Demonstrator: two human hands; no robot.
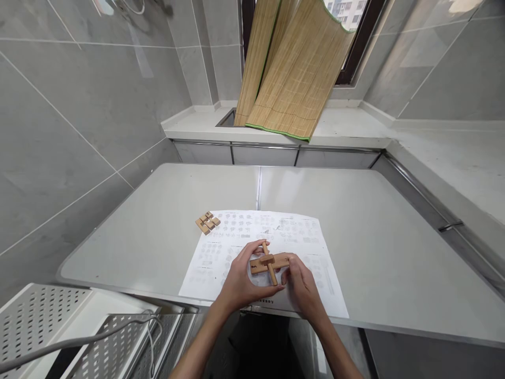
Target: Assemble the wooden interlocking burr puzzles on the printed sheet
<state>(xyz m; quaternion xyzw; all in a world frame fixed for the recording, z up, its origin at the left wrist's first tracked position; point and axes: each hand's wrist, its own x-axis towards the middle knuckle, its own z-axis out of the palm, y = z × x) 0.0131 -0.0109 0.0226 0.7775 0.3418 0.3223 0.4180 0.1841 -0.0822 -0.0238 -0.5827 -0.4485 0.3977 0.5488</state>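
Both hands meet over a printed sheet (260,252) near the front edge of the grey bench (374,226), gripping a wooden puzzle assembly (268,262) between them. The left hand (240,279) curls around the left end of the crossed pieces, its fingers arching over the top; the right hand (302,284) pinches the right end with its fingertips. How the pieces lock together is hard to make out, since the fingers cover both ends and only a flat bar and a short crossing peg show. The drawings on the sheet are too small and faint to read, and the hands hide its middle. A second wooden puzzle cluster (208,222) lies well apart at the sheet's upper left corner, untouched. Behind the bench, a bamboo mat (292,79) leans against the window, its top cut off by the frame. At lower left, a perforated white tray (47,321) with a cable (90,337) is only partly in view.
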